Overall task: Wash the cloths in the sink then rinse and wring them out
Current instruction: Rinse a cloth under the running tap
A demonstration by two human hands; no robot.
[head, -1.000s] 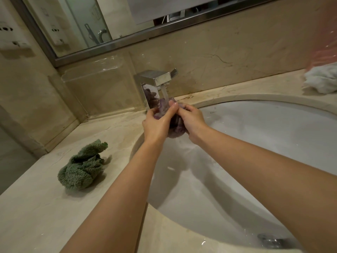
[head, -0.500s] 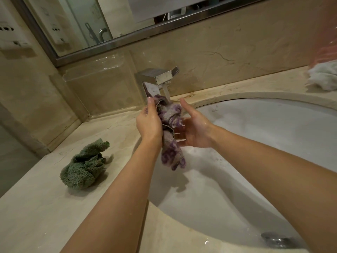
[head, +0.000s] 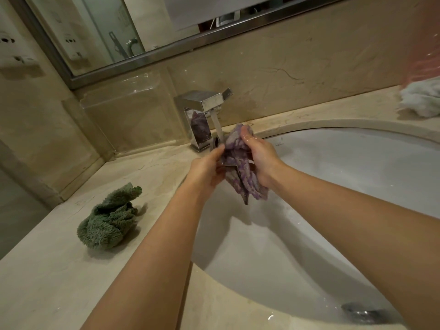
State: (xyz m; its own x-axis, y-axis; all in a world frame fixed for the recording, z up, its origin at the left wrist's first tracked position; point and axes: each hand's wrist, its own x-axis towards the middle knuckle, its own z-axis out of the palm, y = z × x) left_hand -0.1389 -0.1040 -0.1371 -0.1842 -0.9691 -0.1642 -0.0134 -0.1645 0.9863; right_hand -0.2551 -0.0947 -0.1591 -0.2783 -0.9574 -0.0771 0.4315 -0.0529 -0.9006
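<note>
Cloths are the business at hand, and the purple patterned cloth (head: 239, 169) is held up under the running stream of the faucet (head: 204, 108), above the back of the sink (head: 357, 177); it is gripped from both sides, the left hand (head: 206, 171) curled onto its left edge and the right hand (head: 260, 158) wrapped round its upper right part, thumb on top; the lower end is left hanging free towards the basin, presumably so that water can be run through it and drained straight down; a rinse is judged to be in progress, with the wringing not yet done; the green fluffy cloth (head: 108, 221) is lying bunched on the countertop (head: 47, 277) to the left of the basin, well apart from the hands, seemingly set aside; a white cloth (head: 422, 101) is seen at the far right of the counter, its state not to be told; the drain (head: 360, 314) is glimpsed at the basin's near edge.
</note>
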